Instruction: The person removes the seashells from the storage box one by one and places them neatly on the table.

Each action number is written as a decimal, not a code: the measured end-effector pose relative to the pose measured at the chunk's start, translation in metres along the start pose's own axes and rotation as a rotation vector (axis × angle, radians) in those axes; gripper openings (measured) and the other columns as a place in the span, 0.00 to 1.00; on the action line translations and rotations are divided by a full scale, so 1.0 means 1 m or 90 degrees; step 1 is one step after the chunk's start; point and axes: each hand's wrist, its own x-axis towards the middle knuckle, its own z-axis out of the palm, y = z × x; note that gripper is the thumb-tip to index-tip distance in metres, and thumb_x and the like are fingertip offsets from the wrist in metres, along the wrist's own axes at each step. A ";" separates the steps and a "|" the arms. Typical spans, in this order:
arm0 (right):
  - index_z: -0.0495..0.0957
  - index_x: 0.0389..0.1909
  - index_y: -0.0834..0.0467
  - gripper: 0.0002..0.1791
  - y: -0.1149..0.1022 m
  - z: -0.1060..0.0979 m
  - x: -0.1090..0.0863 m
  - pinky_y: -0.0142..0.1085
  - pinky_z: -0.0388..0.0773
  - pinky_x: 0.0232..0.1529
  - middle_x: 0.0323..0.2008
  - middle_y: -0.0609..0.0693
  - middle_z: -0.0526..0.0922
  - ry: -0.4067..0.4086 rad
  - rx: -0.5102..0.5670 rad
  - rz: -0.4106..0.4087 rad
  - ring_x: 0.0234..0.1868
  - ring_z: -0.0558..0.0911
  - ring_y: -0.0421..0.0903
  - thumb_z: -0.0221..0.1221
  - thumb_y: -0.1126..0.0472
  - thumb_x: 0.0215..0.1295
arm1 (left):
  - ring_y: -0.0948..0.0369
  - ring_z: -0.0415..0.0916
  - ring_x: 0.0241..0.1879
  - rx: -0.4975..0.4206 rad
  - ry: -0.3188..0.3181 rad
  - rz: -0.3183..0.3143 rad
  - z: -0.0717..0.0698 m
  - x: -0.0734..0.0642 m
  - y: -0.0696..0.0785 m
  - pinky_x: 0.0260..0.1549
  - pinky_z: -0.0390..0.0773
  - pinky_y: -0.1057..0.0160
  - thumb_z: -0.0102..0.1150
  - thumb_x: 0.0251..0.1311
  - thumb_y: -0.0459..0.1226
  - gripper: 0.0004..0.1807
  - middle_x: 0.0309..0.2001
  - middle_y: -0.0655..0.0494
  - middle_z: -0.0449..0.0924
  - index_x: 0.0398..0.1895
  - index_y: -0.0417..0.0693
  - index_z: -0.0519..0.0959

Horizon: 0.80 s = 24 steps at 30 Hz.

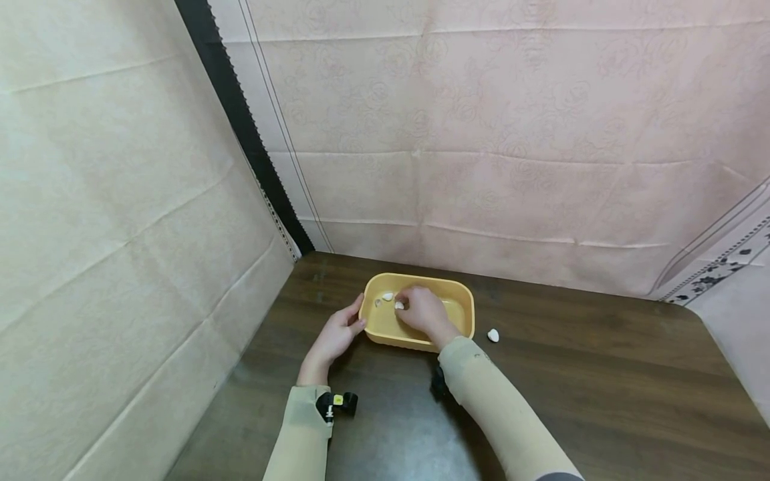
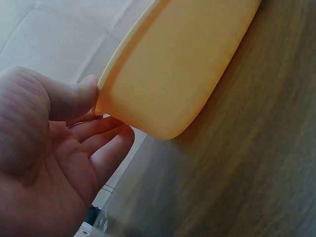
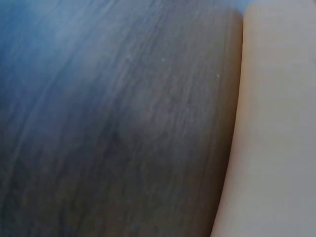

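Note:
A yellow rectangular plastic tray [image 1: 463,291] stands on the dark wooden table. My left hand [image 1: 334,336] holds its left end, thumb at the rim and fingers against the outside, as the left wrist view shows of the tray wall [image 2: 168,74]. Inside the tray, my right hand [image 1: 424,310] pinches a small white clove-like piece [image 1: 399,305] between thumb and fingertips. A similar white piece [image 1: 388,296] and a smaller brownish bit [image 1: 377,302] lie left of those fingertips, on the tray floor. The right wrist view misses the hand itself.
One more white piece [image 1: 493,335] lies on the table just right of the tray. Behind, a pale patterned cloth [image 1: 511,167] hangs down to the table's back edge, and another cloth [image 1: 120,234] closes the left side. Wooden table top [image 1: 601,354] extends to the right.

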 end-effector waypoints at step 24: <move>0.90 0.46 0.52 0.13 0.002 -0.001 0.000 0.47 0.84 0.53 0.46 0.46 0.87 -0.017 -0.006 0.013 0.47 0.85 0.47 0.73 0.52 0.65 | 0.47 0.56 0.81 -0.011 0.005 0.010 0.000 0.000 0.000 0.78 0.59 0.46 0.54 0.78 0.28 0.34 0.83 0.45 0.57 0.83 0.39 0.58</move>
